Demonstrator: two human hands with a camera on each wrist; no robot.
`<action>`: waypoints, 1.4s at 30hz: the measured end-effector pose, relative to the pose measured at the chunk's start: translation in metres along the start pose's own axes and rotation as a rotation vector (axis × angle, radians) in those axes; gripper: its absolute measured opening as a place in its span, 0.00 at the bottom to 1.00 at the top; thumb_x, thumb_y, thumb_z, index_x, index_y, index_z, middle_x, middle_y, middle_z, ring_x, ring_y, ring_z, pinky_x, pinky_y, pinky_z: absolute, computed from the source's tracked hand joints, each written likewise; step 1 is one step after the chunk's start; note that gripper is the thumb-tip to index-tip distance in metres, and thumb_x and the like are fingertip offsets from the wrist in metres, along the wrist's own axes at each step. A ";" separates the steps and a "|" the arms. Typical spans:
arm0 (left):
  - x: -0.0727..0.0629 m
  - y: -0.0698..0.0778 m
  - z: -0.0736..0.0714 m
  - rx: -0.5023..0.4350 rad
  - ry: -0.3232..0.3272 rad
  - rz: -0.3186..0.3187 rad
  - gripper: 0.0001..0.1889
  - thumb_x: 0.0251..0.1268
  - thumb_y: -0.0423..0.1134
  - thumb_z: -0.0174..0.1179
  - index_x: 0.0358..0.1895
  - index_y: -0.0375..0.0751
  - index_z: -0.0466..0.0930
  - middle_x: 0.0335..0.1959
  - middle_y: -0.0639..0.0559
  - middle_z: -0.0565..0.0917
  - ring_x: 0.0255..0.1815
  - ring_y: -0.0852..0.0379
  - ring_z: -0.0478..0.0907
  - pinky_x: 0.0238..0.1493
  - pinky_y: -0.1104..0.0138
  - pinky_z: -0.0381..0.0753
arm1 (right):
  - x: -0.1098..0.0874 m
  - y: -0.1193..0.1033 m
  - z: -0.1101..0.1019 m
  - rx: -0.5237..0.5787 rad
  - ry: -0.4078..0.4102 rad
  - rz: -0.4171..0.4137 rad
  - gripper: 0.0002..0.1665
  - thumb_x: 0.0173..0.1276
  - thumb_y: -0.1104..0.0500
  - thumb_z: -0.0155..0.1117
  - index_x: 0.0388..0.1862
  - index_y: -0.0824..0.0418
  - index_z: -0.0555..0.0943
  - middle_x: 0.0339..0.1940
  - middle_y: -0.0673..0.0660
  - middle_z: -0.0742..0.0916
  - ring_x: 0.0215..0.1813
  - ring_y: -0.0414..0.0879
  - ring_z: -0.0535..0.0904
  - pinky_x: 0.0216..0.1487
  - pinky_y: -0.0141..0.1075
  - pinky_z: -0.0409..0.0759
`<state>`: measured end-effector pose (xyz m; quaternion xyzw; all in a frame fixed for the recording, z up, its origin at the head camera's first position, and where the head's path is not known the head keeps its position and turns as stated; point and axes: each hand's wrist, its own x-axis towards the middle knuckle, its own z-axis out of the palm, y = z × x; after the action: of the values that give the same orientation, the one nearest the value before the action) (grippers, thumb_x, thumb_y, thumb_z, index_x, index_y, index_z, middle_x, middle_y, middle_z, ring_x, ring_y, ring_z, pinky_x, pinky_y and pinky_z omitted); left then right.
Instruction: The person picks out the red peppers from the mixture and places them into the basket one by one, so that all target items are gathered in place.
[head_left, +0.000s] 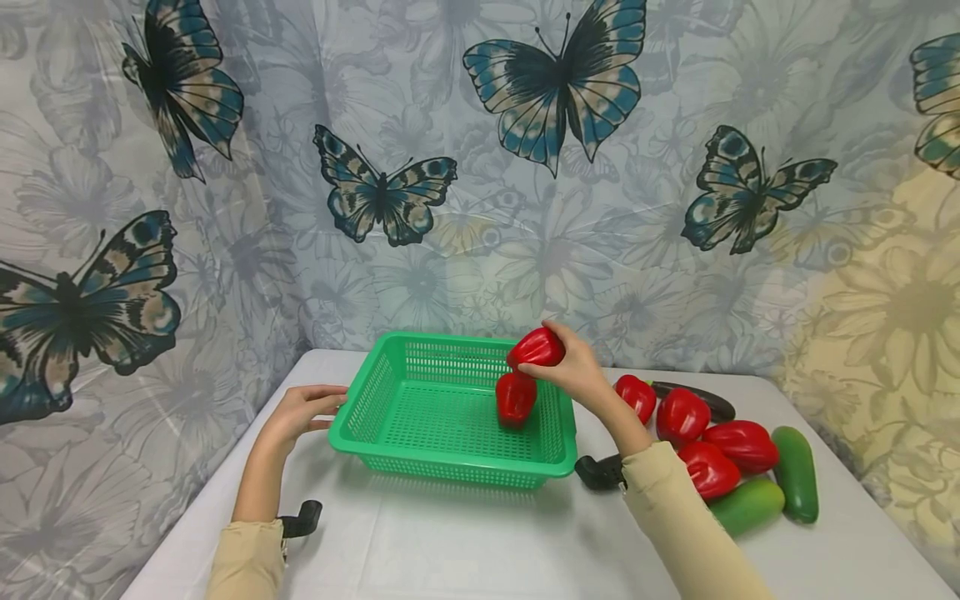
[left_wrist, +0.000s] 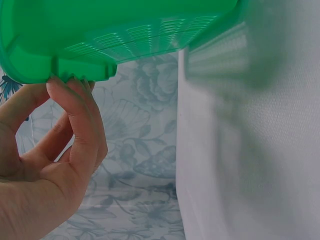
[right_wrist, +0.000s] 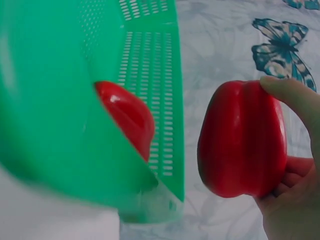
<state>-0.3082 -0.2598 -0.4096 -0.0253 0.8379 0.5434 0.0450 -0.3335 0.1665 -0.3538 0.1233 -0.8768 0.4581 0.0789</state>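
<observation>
right hand (head_left: pixel 576 367) grips a glossy red bell-shaped pepper (head_left: pixel 538 347) above a green perforated plastic basket (head_left: pixel 438 417); left hand (head_left: pixel 296 412) pinches its rim. you'd best lower gently, beside the second red pepper (head_left: pixel 516 400) inside.

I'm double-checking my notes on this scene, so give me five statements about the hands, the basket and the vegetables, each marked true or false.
1. The right hand holds a red pepper. True.
2. The left hand is on a cucumber. False: the left hand touches the rim of the green basket.
3. A single red pepper lies inside the basket, the lying pepper. True.
4. The eggplant is in the basket. False: the dark eggplant lies on the white table, beside red peppers.
5. Two green vegetables lie outside the basket. True.
</observation>
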 end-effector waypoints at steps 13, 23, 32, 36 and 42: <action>0.000 -0.001 -0.001 -0.009 0.013 -0.008 0.26 0.70 0.46 0.59 0.64 0.32 0.74 0.64 0.34 0.74 0.53 0.50 0.79 0.50 0.63 0.86 | 0.013 -0.008 0.021 0.014 -0.089 -0.063 0.50 0.58 0.54 0.75 0.75 0.60 0.60 0.66 0.63 0.76 0.62 0.59 0.77 0.58 0.48 0.83; 0.000 0.000 0.000 -0.019 0.010 -0.010 0.25 0.70 0.45 0.59 0.63 0.31 0.74 0.64 0.34 0.75 0.49 0.54 0.79 0.49 0.65 0.87 | 0.022 -0.011 0.033 -0.065 -0.135 -0.116 0.49 0.58 0.54 0.75 0.74 0.62 0.62 0.66 0.64 0.77 0.61 0.59 0.78 0.57 0.49 0.83; -0.002 0.000 0.002 -0.015 0.002 -0.003 0.26 0.71 0.45 0.58 0.64 0.30 0.73 0.64 0.32 0.74 0.49 0.54 0.80 0.48 0.64 0.87 | 0.026 -0.011 0.043 -0.094 -0.184 -0.091 0.48 0.59 0.53 0.74 0.74 0.61 0.62 0.66 0.63 0.76 0.62 0.59 0.76 0.57 0.50 0.83; -0.002 0.001 0.002 -0.014 0.006 -0.006 0.26 0.71 0.45 0.58 0.64 0.30 0.73 0.64 0.32 0.73 0.49 0.54 0.80 0.48 0.64 0.87 | 0.030 -0.010 0.046 -0.085 -0.200 -0.066 0.48 0.59 0.53 0.74 0.75 0.60 0.62 0.66 0.63 0.77 0.61 0.58 0.76 0.56 0.49 0.83; -0.002 0.001 0.002 -0.013 0.002 -0.002 0.26 0.71 0.45 0.58 0.64 0.29 0.73 0.64 0.32 0.74 0.49 0.54 0.80 0.48 0.63 0.87 | 0.034 -0.003 0.052 -0.085 -0.226 -0.062 0.48 0.59 0.52 0.74 0.74 0.59 0.63 0.65 0.62 0.77 0.61 0.57 0.76 0.55 0.47 0.84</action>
<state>-0.3066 -0.2575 -0.4092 -0.0270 0.8344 0.5487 0.0443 -0.3668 0.1170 -0.3723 0.1978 -0.8944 0.4011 -0.0013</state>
